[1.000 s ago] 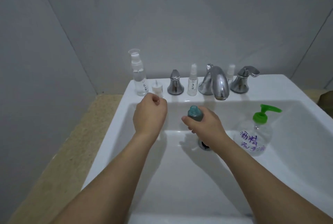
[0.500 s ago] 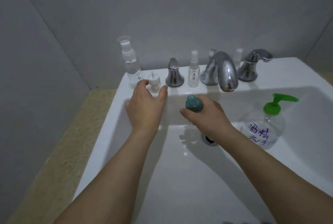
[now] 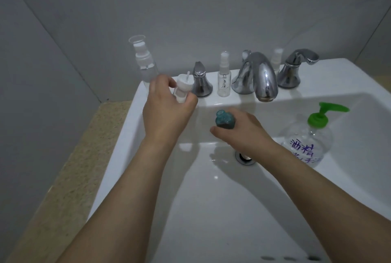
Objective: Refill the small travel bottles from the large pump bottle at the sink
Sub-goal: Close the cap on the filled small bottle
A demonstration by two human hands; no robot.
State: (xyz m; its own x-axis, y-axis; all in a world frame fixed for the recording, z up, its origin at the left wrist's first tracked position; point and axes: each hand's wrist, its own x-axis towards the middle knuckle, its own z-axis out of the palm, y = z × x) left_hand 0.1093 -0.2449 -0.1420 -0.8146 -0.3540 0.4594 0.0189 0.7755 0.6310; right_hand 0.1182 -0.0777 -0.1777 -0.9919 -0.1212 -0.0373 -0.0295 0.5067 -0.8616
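Teal bottle: a small teal travel bottle (image 3: pixel 225 120) stands open-mouthed over the basin, just in front of the spout, its cap off.
Right hand: the right hand (image 3: pixel 243 131) is wrapped round the teal bottle's lower body, fingers curled on it, keeping it upright.
Left hand: the left hand (image 3: pixel 167 110) pinches a white spray cap (image 3: pixel 183 87) between thumb and fingers, its thin dip tube pointing up; it looks like this bottle's cap, though I cannot be sure from here.
Pump bottle: the large clear pump bottle (image 3: pixel 306 142) with a green pump head and purple writing sits inside the basin at the right, apart from both hands.
Handling: the teal bottle is likely light, thin plastic, stiff enough to hold but easy to tip or squeeze; wet walls would make it slippery, so a hold low on the body, clear of the narrow mouth, suits it. The cap is tiny and best held by its collar, not the tube.
Surface: a white glazed sink (image 3: pixel 211 210), smooth, sloping toward the drain (image 3: pixel 245 157), with wet patches near it.
Ledge: a tall clear spray bottle (image 3: pixel 143 61), a small clear spray bottle (image 3: pixel 224 82) and chrome faucet (image 3: pixel 258 74) with two handles.
Room: dim, grey walls, a speckled beige counter (image 3: pixel 69 167) at the left.
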